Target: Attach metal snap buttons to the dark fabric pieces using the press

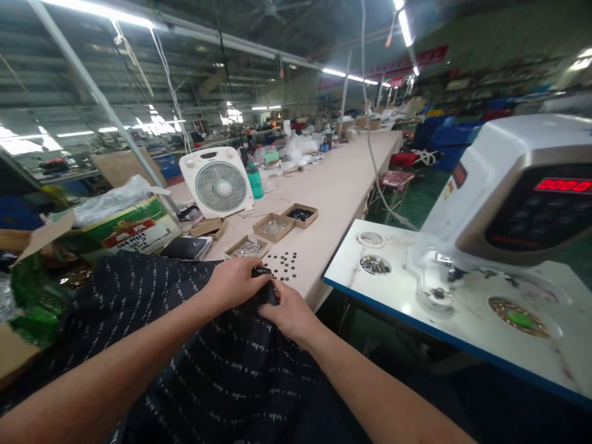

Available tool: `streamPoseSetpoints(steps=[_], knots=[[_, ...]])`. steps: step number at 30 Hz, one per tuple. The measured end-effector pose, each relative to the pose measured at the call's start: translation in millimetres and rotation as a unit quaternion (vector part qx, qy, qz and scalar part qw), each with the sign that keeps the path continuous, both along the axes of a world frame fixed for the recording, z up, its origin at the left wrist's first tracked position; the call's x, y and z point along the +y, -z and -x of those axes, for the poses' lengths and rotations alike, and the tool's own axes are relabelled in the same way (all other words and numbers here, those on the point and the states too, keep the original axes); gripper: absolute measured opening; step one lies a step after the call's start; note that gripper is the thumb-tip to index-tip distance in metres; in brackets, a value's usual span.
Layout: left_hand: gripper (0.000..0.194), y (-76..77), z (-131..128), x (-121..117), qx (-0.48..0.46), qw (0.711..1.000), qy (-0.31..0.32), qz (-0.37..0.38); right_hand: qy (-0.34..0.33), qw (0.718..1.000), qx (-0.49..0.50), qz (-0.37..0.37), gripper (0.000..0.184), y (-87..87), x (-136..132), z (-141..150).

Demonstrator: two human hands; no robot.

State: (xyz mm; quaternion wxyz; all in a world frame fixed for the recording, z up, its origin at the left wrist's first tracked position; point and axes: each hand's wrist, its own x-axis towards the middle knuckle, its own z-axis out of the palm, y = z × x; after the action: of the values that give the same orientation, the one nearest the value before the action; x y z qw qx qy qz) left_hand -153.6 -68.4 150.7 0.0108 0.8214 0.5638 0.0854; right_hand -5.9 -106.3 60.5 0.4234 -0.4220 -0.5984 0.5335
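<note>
Dark fabric with rows of small white print (222,370) spreads over my lap and up onto the table's near edge. My left hand (235,282) pinches a folded black edge of it between thumb and fingers. Close beside it, my right hand (289,308) grips the same dark cloth, fingertips almost meeting the left ones. What lies inside the fold is hidden. Just beyond the hands, several small black snap-like pieces (287,259) are laid out in loose rows on the table. A shallow cardboard box of metal pieces (247,248) stands near my left hand.
More small boxes hold silvery pieces (274,227) and black pieces (301,214). A white box fan (222,185) stands at the back left, near a teal bottle (255,182). At right is a machine with a red display (509,185) on a white, blue-edged table (393,302).
</note>
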Motion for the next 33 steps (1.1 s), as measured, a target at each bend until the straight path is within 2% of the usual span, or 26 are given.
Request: streamPoseSetpoints(steps=[2,4,7,10,12,15,16,18,19,20,21,22,24,26,27,30,31,33], knots=[[0.043,-4.4,0,-1,-0.012,0.999,0.023,0.034,0.005,0.999,-0.025,0.024,0.018,2.4,6,-5],[0.049,-6.6,5,-1,-0.039,0.99,0.07,0.114,0.017,0.998,-0.065,0.013,0.018,-0.6,13,-15],[0.054,-2.9,15,-2,-0.071,0.958,0.118,0.253,0.029,0.99,-0.123,-0.061,0.023,-12.5,20,-32],[0.04,4.6,19,-4,-0.089,0.932,0.127,0.328,0.017,0.982,-0.158,-0.101,0.022,-25.3,18,-46],[0.035,7.7,18,-7,-0.136,0.911,0.13,0.366,0.004,0.975,-0.184,-0.121,0.016,-28.8,12,-55],[0.037,10.3,16,-12,-0.222,0.857,0.119,0.45,-0.073,0.964,-0.22,-0.128,0.04,-22.4,0,-72],[0.039,12.0,16,-13,-0.237,0.838,0.106,0.48,-0.106,0.962,-0.227,-0.112,0.041,-17.7,-4,-79],[0.043,18.3,16,-14,-0.25,0.812,0.074,0.522,-0.149,0.96,-0.226,-0.066,0.027,-6.5,-9,-92],[0.044,22.9,15,-14,-0.248,0.81,0.066,0.528,-0.153,0.963,-0.218,-0.043,0.02,-0.9,-11,-97],[0.044,27.9,14,-13,-0.239,0.819,0.068,0.517,-0.148,0.967,-0.206,-0.025,0.016,4.3,-13,-101],[0.043,32.8,12,-13,-0.223,0.842,0.079,0.485,-0.14,0.971,-0.192,-0.012,0.016,8.8,-14,-104],[0.041,37.2,9,-14,-0.203,0.877,0.093,0.426,-0.135,0.975,-0.177,-0.005,0.016,12.4,-15,-105],[0.044,42.2,-1,-19,-0.165,0.946,0.121,0.253,-0.134,0.98,-0.149,0.002,0.016,17.0,-16,-103],[0.062,41.9,-14,-30,-0.143,0.971,0.153,0.116,-0.133,0.983,-0.129,0.002,0.015,18.0,-15,-100],[0.071,40.6,-20,-36,-0.138,0.971,0.171,0.096,-0.129,0.984,-0.125,0.0,0.014,17.3,-15,-98],[0.089,38.7,-34,-49,-0.141,0.956,0.192,0.174,-0.123,0.983,-0.134,-0.013,0.012,11.4,-15,-95],[0.086,39.9,-36,-50,-0.144,0.949,0.187,0.21,-0.125,0.982,-0.143,-0.018,0.012,8.7,-16,-95],[0.063,45.4,-35,-48,-0.14,0.932,0.171,0.286,-0.13,0.977,-0.168,-0.028,0.016,3.2,-21,-97]])
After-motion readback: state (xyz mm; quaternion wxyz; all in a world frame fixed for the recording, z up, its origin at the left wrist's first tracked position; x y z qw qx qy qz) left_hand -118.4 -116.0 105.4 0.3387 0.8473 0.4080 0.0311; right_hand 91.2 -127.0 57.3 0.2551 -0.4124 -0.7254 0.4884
